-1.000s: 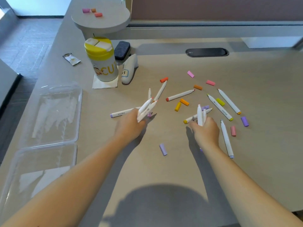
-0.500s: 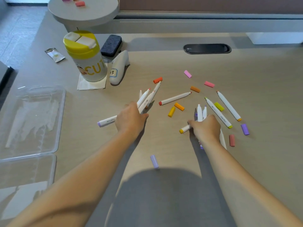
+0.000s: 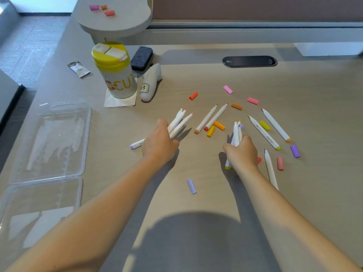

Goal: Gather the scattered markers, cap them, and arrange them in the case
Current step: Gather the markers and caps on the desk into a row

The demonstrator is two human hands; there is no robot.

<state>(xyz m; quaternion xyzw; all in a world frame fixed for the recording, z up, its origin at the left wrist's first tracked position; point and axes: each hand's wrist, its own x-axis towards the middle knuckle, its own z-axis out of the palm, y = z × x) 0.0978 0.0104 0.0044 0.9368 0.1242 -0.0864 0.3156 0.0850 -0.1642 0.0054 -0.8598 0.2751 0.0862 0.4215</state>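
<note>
The left hand [image 3: 160,143] grips a bundle of uncapped markers [image 3: 179,121] low over the desk [image 3: 314,85], and the right hand [image 3: 240,154] clutches another bunch [image 3: 236,132] upright. More markers and loose caps [image 3: 219,125] lie scattered between and right of the hands, and the clear case [image 3: 49,138] sits open at far left.

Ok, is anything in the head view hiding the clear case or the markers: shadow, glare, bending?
Head view: a big soft shadow covers the near beige table, not the white markers; bright reflections streak the clear plastic case, blurring its rim; wide-angle bending curves the table's far edge; focus looks sharp.
</note>
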